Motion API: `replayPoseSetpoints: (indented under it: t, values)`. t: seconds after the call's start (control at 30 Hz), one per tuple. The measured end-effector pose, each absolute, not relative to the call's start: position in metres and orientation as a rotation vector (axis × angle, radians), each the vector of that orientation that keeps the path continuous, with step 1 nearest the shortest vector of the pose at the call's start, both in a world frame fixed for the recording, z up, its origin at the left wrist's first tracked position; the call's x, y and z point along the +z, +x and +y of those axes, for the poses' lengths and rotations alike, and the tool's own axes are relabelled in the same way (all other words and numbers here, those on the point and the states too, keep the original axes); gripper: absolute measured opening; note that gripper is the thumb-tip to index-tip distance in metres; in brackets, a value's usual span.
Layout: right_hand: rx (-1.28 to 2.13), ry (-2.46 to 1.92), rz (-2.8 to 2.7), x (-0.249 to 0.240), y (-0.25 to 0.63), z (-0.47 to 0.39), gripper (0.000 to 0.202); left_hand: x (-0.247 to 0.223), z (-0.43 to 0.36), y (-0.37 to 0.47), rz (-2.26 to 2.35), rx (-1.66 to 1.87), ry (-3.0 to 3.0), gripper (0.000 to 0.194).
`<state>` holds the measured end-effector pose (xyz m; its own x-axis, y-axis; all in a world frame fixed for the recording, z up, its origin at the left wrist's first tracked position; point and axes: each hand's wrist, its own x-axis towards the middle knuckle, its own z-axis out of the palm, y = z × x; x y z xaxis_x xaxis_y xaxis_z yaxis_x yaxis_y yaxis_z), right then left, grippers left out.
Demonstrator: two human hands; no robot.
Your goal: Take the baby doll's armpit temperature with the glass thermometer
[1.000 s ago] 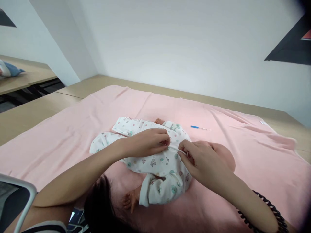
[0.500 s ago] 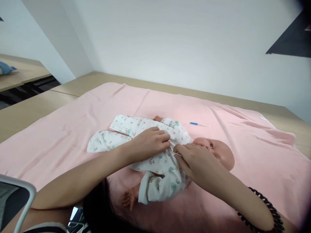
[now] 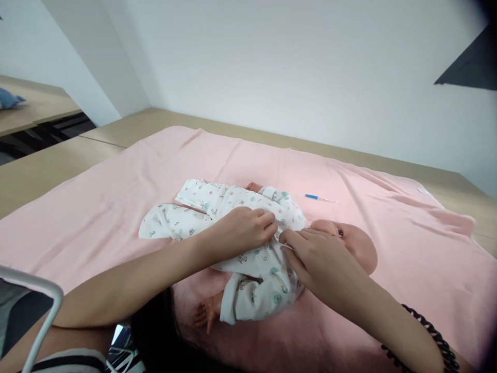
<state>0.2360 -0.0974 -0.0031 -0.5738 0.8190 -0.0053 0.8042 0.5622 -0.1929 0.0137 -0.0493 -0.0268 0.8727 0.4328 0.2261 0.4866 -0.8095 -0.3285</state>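
A baby doll (image 3: 359,247) lies on its back on a pink blanket (image 3: 128,202), head to the right. It wears a white printed baby outfit (image 3: 256,305) with green and pink patterns. Over the doll's chest, my left hand (image 3: 248,228) is closed in a pinch at the front of the outfit. Close beside it, my right hand (image 3: 318,254) pinches the outfit's cloth near the doll's neck, partly covering its face. What exactly lies between the fingertips, a cloth edge or a tie, is too small to make out.
A thermometer with a blue end (image 3: 311,196) lies on the blanket beyond the doll's head. The blanket covers a wooden table (image 3: 97,150) against a white wall. A white curved frame (image 3: 54,305) is at the lower left. Something blue (image 3: 10,98) rests on another table.
Both hands stay at the doll's chest with almost no movement; the left shifts very slightly right. The view has tilted a little.
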Motion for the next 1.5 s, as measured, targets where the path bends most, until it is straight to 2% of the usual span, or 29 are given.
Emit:
replayPoseSetpoints:
  t: [0.2,0.3,0.43,0.53,0.63,0.73,1.13,1.37,1.5]
  values:
    - [0.335,-1.461,-2.742,-0.002,0.238,-0.098,0.015,-0.029,-0.042,0.008,-0.656,-0.288,-2.642,0.017]
    - [0.381,-1.499,-2.756,0.003,0.239,-0.1,0.015,-0.017,-0.04,-0.003,-0.719,-0.314,-2.828,0.013]
    - [0.481,-1.449,-2.749,0.011,0.242,-0.105,0.014,0.009,-0.036,-0.024,-0.946,-0.14,-3.174,0.011]
    - [0.582,-1.382,-2.733,0.015,0.244,-0.109,0.015,0.02,-0.03,-0.035,-1.069,0.001,-3.342,0.002]
    - [0.577,-1.362,-2.757,0.016,0.244,-0.11,0.015,0.023,-0.025,-0.039,-1.089,-0.006,-3.449,0.01]
    - [0.555,-1.386,-2.776,0.016,0.244,-0.109,0.016,0.024,-0.022,-0.041,-1.103,-0.024,-3.478,0.013]
    - [0.513,-1.349,-2.8,0.014,0.245,-0.108,0.019,0.029,-0.008,-0.052,-1.162,-0.072,-3.639,0.007]
    - [0.505,-1.369,-2.817,0.014,0.245,-0.107,0.021,0.022,-0.01,-0.043,-1.159,-0.32,-3.521,0.01]
    - [0.521,-1.363,-2.798,0.013,0.247,-0.108,0.021,0.016,-0.012,-0.04,-1.097,-0.277,-3.415,0.013]
